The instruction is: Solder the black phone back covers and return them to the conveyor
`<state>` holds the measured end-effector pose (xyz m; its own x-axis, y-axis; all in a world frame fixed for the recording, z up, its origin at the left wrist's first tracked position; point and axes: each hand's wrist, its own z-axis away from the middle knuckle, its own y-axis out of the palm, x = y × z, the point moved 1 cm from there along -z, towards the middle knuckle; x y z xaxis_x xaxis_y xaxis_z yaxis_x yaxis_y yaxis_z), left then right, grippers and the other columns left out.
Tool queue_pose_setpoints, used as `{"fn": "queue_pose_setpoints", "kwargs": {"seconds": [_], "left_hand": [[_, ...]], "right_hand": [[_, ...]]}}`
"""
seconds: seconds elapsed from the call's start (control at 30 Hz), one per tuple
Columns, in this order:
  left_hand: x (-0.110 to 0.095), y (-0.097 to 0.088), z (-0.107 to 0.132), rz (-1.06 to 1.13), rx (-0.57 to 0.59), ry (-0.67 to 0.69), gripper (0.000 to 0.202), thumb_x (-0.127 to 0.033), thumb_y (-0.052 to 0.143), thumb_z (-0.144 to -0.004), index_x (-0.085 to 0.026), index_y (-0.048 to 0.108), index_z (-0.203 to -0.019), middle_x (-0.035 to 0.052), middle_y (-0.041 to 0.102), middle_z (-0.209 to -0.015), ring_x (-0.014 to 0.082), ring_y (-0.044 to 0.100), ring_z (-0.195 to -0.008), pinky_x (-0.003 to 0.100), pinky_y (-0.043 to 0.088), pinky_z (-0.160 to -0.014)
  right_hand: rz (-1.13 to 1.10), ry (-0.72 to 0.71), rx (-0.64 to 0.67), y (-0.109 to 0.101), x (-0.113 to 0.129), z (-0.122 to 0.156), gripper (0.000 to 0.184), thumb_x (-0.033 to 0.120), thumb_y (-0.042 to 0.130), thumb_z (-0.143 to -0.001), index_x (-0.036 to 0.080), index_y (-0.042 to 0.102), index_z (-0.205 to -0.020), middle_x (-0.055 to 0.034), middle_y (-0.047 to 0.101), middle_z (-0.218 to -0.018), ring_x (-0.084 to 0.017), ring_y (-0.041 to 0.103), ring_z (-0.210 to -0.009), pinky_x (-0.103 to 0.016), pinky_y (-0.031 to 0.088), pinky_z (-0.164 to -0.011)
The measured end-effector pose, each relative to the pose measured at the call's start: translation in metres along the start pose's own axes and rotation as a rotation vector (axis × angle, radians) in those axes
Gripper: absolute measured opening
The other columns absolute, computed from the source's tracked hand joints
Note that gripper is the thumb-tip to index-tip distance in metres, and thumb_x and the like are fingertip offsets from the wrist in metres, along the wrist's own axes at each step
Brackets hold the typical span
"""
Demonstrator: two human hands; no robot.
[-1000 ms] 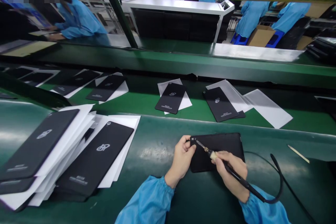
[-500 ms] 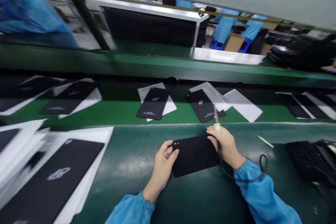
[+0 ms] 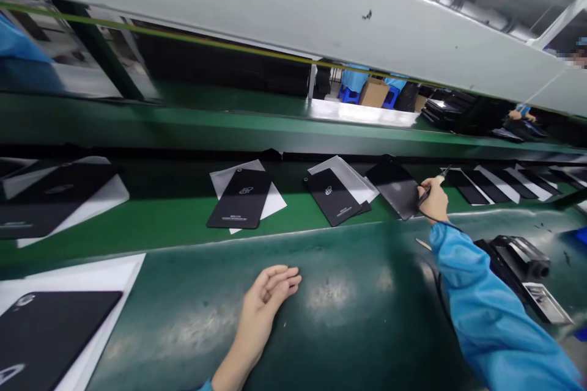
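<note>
My right hand (image 3: pixel 433 200) reaches out over the green conveyor belt (image 3: pixel 183 208), gripping a slim soldering iron (image 3: pixel 436 182) with its tip pointing away. Its fingers are beside a matte black tablet back panel (image 3: pixel 393 188), which lies tilted on the belt. A thin black cord (image 3: pixel 440 223) trails from the iron. My left hand (image 3: pixel 270 296) rests on the dark green bench (image 3: pixel 367 311), fingers loosely curled and holding nothing. Two logo-printed black panels (image 3: pixel 241 198) lie on white sheets to the left of the bare panel.
A stack of black panels on white sheets (image 3: pixel 50 336) sits at the bench's lower left. A black and metal fixture (image 3: pixel 518 263) stands on the bench at right. More panels (image 3: pixel 499 183) line the belt farther right. A co-worker's hand (image 3: pixel 516 114) shows beyond a pale overhead panel (image 3: pixel 275 6).
My left hand has let go of the black panel, which now lies on the belt instead of the bench. My right hand has moved forward with the iron, and the view has swung up and right.
</note>
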<state>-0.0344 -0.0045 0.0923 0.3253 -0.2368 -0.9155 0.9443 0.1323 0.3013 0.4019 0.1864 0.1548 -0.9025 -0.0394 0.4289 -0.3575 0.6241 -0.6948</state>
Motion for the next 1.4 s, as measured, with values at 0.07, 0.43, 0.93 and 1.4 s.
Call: {"fn": "queue_pose_setpoints", "kwargs": {"seconds": [0.07, 0.43, 0.93, 1.4], "left_hand": [[0.0, 0.0, 0.0, -0.002, -0.005, 0.004, 0.039, -0.043, 0.077, -0.077, -0.017, 0.063, -0.103, 0.016, 0.074, -0.114, 0.0306, 0.071, -0.103, 0.045, 0.057, -0.094], [0.001, -0.001, 0.002, -0.001, -0.019, -0.008, 0.039, -0.045, 0.08, -0.074, -0.017, 0.066, -0.099, 0.0153, 0.076, -0.112, 0.03, 0.073, -0.101, 0.044, 0.057, -0.094], [0.014, -0.003, 0.0, 0.062, -0.028, 0.074, 0.035, -0.04, 0.075, -0.08, -0.019, 0.062, -0.104, 0.0146, 0.075, -0.111, 0.0284, 0.073, -0.098, 0.043, 0.057, -0.091], [0.007, 0.001, 0.006, 0.11, -0.03, 0.067, 0.039, -0.035, 0.072, -0.081, -0.018, 0.06, -0.114, 0.0077, 0.077, -0.096, 0.0254, 0.073, -0.094, 0.036, 0.055, -0.085]], "right_hand": [[0.001, -0.031, 0.034, 0.01, 0.007, -0.003, 0.026, 0.039, 0.053, -0.085, 0.018, 0.055, -0.1, -0.0134, 0.065, -0.097, -0.027, 0.06, -0.091, -0.042, 0.045, -0.086], [-0.021, -0.336, 0.393, 0.097, 0.129, 0.096, 0.047, 0.057, 0.069, -0.079, 0.021, 0.052, -0.104, -0.0178, 0.057, -0.125, -0.037, 0.05, -0.124, -0.059, 0.037, -0.102], [-0.22, -0.209, 0.047, 0.037, 0.124, 0.046, 0.025, 0.03, 0.036, -0.097, 0.017, 0.057, -0.095, -0.0092, 0.068, -0.095, -0.021, 0.066, -0.08, -0.033, 0.049, -0.078], [-0.601, -0.622, 0.34, -0.017, 0.175, 0.145, 0.025, 0.012, 0.058, -0.093, 0.025, 0.069, -0.112, -0.0081, 0.073, -0.11, -0.023, 0.069, -0.099, -0.039, 0.054, -0.088]]}}
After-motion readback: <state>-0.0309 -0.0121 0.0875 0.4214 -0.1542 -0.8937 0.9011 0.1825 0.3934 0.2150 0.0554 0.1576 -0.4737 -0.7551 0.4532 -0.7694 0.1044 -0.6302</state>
